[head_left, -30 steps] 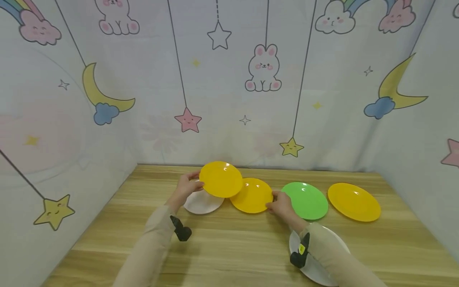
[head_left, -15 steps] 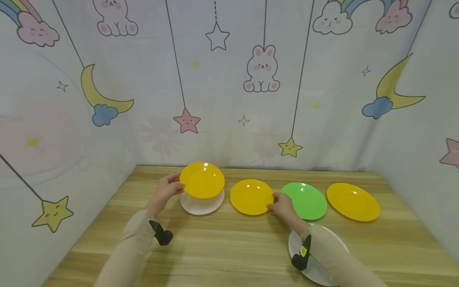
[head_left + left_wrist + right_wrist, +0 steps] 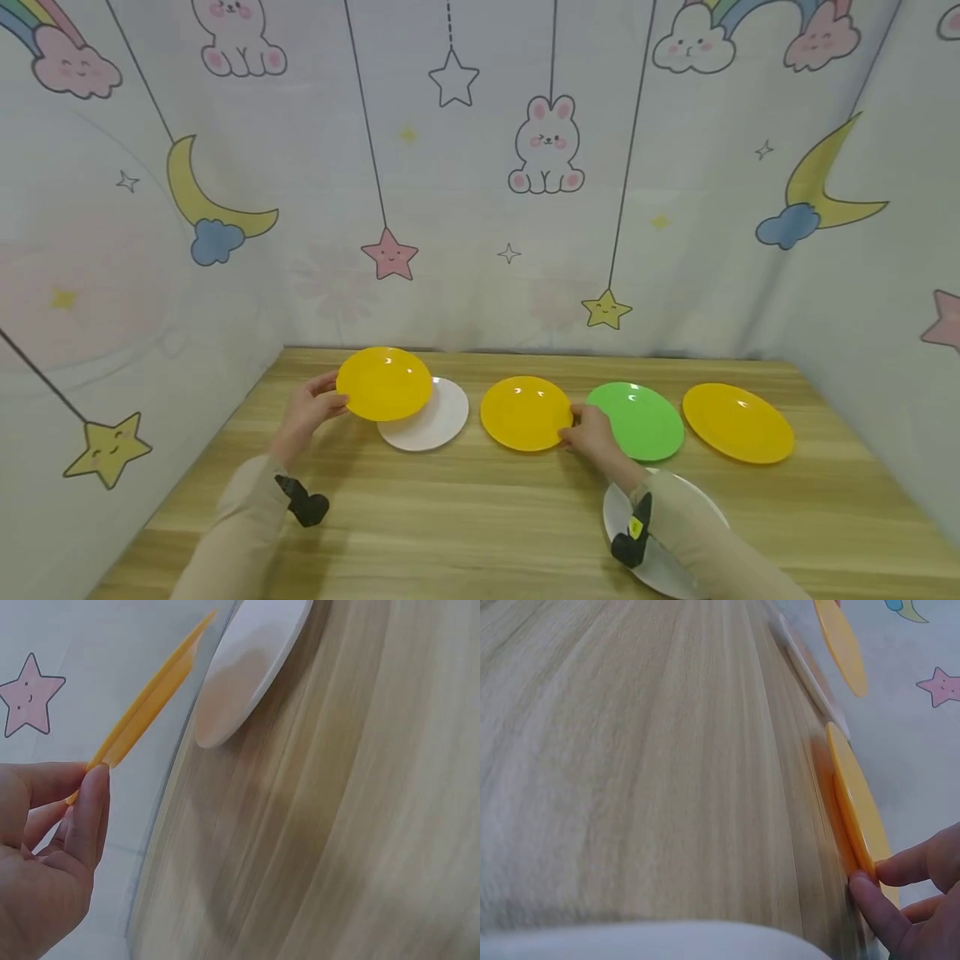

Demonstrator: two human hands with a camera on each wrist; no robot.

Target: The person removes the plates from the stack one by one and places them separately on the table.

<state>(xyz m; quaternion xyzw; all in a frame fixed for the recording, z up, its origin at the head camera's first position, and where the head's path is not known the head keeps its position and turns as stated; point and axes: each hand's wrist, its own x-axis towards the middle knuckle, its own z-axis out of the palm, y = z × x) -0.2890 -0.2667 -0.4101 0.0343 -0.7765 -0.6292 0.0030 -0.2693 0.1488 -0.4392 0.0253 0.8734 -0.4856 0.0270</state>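
Note:
My left hand (image 3: 309, 412) pinches the left rim of a yellow plate (image 3: 384, 384), thumb on one face and fingers on the other. In the left wrist view this plate (image 3: 146, 701) is up off the table, seen edge-on. Below and right of it a white plate (image 3: 442, 421) lies on the table, its far left part covered by the yellow one in the head view. My right hand (image 3: 596, 437) pinches the right rim of a second yellow plate (image 3: 525, 414), which sits low at the tabletop in the right wrist view, thumb (image 3: 866, 889) at its edge.
A green plate (image 3: 637, 421) lies just right of my right hand, and another yellow plate (image 3: 738, 423) beyond it. Under my right forearm is a larger white plate (image 3: 667, 567). The wooden table (image 3: 450, 525) ends at a printed cloth wall (image 3: 480, 300) behind and at both sides.
My left hand has carried its yellow plate leftward, across the white plate and partly past its left side. My right hand keeps its grip on the other yellow plate and has hardly moved.

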